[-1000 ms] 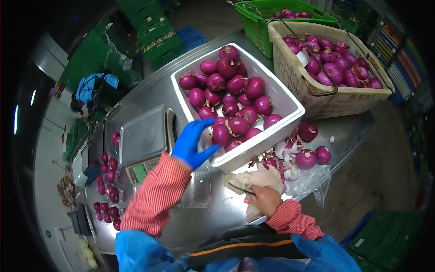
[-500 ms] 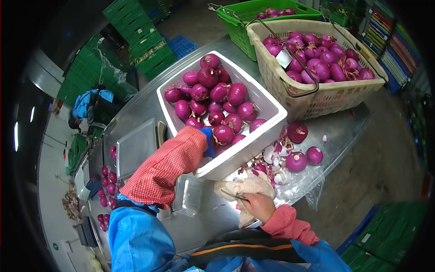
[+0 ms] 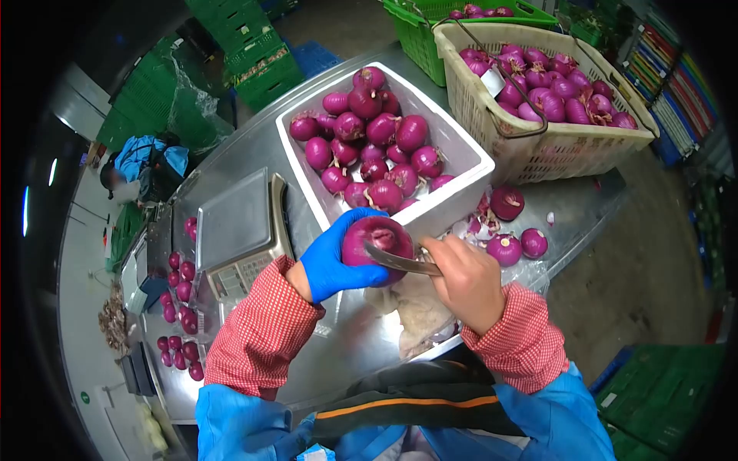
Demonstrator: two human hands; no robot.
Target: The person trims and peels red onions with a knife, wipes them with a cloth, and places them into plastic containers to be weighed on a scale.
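My left hand (image 3: pixel 332 260), in a blue glove, grips a large red onion (image 3: pixel 373 238) in front of my chest, just before the white foam box (image 3: pixel 463 198). My bare right hand (image 3: pixel 466 280) holds a knife (image 3: pixel 400 261) whose blade lies across the onion's lower side. The foam box is heaped with several red onions (image 3: pixel 369 138). A crumpled cloth (image 3: pixel 419 311) lies on the steel table under my hands.
A digital scale (image 3: pixel 234 227) stands left of the foam box. Loose onions and peels (image 3: pixel 503 230) lie to its right. A beige basket (image 3: pixel 553 138) and a green basket (image 3: pixel 419 34) hold more onions. Small onions (image 3: pixel 181 288) line the table's left. A person (image 3: pixel 138 165) crouches far left.
My left hand reached into the foam box, took out a large onion and drew it toward me. My right hand rose from the cloth and brought the knife to the onion.
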